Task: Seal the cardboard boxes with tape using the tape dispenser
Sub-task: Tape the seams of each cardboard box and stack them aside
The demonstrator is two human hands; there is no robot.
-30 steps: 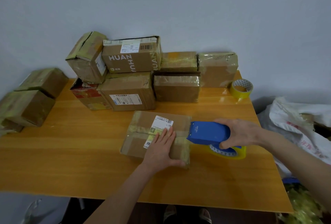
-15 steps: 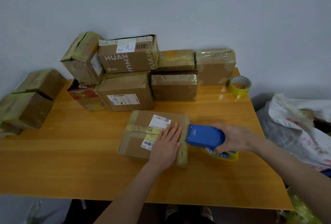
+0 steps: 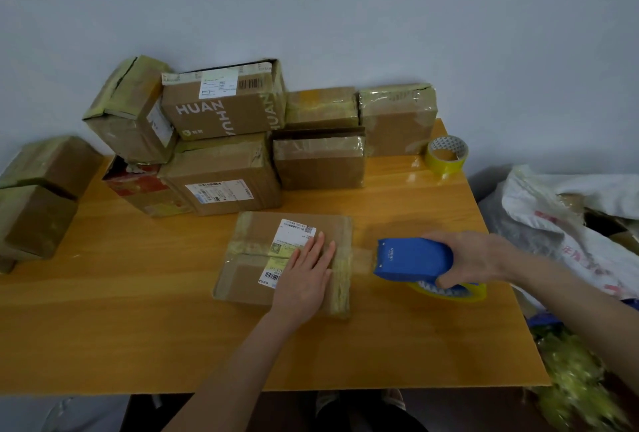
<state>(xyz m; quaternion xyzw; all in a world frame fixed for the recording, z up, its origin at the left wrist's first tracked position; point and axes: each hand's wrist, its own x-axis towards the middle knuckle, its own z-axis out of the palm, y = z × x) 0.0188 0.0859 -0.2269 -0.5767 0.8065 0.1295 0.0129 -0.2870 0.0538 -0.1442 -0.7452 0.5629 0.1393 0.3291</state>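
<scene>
A flat cardboard box (image 3: 256, 259) with a white label lies in the middle of the wooden table (image 3: 138, 328). My left hand (image 3: 306, 279) rests flat on its right half with straight fingers. My right hand (image 3: 473, 259) grips a blue tape dispenser (image 3: 411, 259) holding a yellow tape roll, a short way right of the box. A strip of clear tape (image 3: 361, 257) stretches from the box's right edge to the dispenser's mouth.
Several taped boxes (image 3: 221, 169) are stacked along the wall behind. Two more boxes (image 3: 38, 196) sit at the left edge. A spare yellow tape roll (image 3: 446, 155) stands at the back right. White bags (image 3: 570, 224) and crumpled tape lie right of the table.
My right hand has pulled the dispenser away from the box to the right, drawing out a strip of tape. My left hand stays on the box.
</scene>
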